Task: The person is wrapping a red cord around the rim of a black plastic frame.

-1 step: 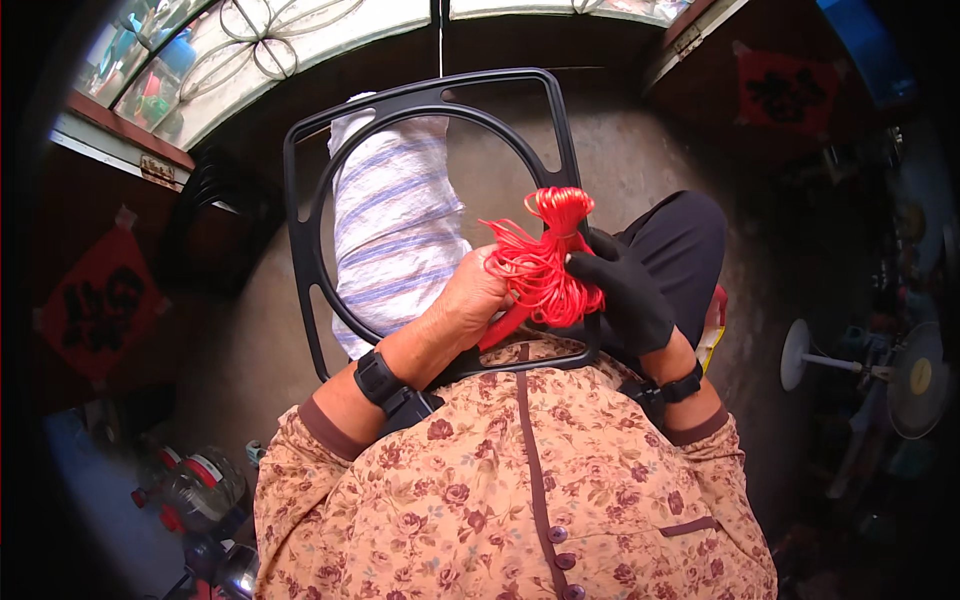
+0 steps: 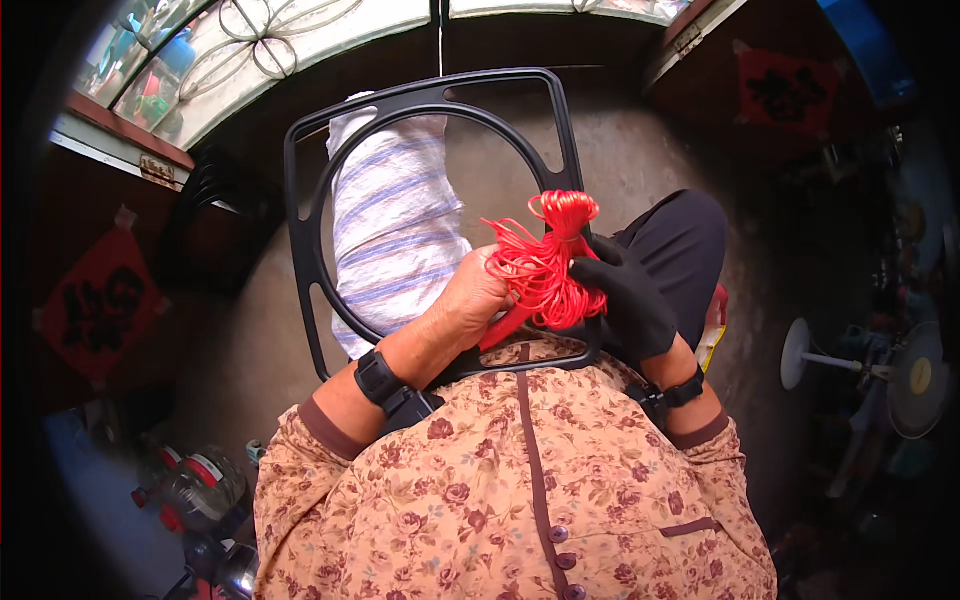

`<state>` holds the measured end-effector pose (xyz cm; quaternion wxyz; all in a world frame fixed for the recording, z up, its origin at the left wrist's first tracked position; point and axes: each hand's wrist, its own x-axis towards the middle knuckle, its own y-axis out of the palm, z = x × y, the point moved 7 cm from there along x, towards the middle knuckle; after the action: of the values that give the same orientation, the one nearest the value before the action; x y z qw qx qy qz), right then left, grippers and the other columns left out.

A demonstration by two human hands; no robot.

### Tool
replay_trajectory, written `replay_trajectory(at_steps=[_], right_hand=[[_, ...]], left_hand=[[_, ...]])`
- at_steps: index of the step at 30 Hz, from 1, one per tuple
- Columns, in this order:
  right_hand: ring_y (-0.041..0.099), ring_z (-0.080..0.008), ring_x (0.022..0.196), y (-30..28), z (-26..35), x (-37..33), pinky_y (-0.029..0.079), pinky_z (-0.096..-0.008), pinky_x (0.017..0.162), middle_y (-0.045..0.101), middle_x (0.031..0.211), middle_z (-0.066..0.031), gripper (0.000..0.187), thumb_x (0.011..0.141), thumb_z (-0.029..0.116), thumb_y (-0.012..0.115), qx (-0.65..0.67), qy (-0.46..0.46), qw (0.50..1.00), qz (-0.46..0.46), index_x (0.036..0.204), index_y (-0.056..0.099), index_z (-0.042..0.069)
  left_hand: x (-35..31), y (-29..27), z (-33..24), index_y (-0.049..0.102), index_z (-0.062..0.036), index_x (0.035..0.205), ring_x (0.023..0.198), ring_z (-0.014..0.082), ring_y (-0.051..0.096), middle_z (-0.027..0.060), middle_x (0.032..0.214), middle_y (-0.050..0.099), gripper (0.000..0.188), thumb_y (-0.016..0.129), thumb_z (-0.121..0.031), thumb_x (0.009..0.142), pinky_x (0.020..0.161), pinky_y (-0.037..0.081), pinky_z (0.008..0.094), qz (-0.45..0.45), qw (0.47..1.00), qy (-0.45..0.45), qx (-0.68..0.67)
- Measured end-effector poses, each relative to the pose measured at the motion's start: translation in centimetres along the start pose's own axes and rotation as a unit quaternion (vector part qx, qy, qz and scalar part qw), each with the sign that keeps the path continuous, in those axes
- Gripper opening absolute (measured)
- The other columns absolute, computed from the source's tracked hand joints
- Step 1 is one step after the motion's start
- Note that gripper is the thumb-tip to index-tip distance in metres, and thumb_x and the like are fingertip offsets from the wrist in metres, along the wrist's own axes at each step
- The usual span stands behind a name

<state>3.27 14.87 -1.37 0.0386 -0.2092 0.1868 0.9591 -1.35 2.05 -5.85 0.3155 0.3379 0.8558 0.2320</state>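
Note:
A bundle of glossy red cord [image 2: 550, 285], gathered at a narrow waist with loops fanning out above and below, is held up between my hands. My left hand [image 2: 472, 288], bare, has its fingers closed on the bundle's left side. A flat red strip hangs below that hand. My right hand [image 2: 632, 300], in a black glove, grips the bundle from the right, thumb against the loops; its other fingers are mostly hidden. Beneath both hands, a black frame [image 2: 303, 235] with a large round opening lies across my lap.
White cloth with blue stripes [image 2: 395, 220] shows through the frame, on the left. My right knee [image 2: 685, 240] is in dark trousers. Large clear bottles [image 2: 205, 485] stand at lower left, a fan [image 2: 915, 380] at far right. Beyond the frame is a doorway with a metal grille [image 2: 262, 38].
The upper loops of the red cord bundle have shifted slightly right and down, with my right hand moving a little along. My left hand and the frame look unchanged.

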Motion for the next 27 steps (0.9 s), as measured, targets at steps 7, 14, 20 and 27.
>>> replay_trajectory(at_steps=[7,14,20,27], right_hand=[[0.056,-0.0117,0.096,0.5,1.8,-0.4,0.044,-0.0266,0.086,0.060,0.105,-0.0060,0.048,0.083,0.016,0.062,-0.027,-0.121,0.992,-0.024,0.124,0.045,-0.001],[0.057,-0.0137,0.099,0.3,1.0,1.4,0.045,-0.0279,0.088,0.058,0.110,-0.0074,0.045,0.086,0.015,0.061,0.066,-0.054,0.996,-0.013,0.125,0.044,0.001],[0.056,-0.0112,0.099,1.9,-0.9,-3.1,0.044,-0.0264,0.089,0.059,0.109,-0.0055,0.039,0.081,0.007,0.063,0.002,0.084,0.993,0.086,0.118,0.052,0.000],[0.057,-0.0113,0.093,-0.2,-3.2,-0.1,0.045,-0.0261,0.085,0.061,0.100,-0.0058,0.030,0.083,0.010,0.062,-0.006,0.041,0.998,0.053,0.110,0.054,0.000]], left_hand=[[-0.2,1.6,-1.2,0.059,0.0013,0.108,0.087,0.0158,0.064,0.0102,0.099,0.065,0.027,0.062,-0.011,0.085,0.078,0.053,0.0279,0.024,0.998,0.040,-0.040],[0.1,1.5,-1.2,0.059,0.0008,0.105,0.086,0.0144,0.064,0.0088,0.098,0.065,0.023,0.061,-0.011,0.086,0.076,0.053,0.0266,0.014,0.998,0.062,-0.003],[0.3,0.6,-0.9,0.059,-0.0035,0.091,0.069,0.0100,0.063,0.0049,0.083,0.065,0.009,0.060,-0.012,0.088,0.061,0.052,0.0207,0.014,0.999,-0.002,-0.044],[0.3,1.2,-1.1,0.059,-0.0045,0.086,0.057,0.0021,0.053,-0.0005,0.073,0.061,0.013,0.061,-0.017,0.088,0.047,0.042,0.0143,-0.034,0.998,0.005,-0.060]])
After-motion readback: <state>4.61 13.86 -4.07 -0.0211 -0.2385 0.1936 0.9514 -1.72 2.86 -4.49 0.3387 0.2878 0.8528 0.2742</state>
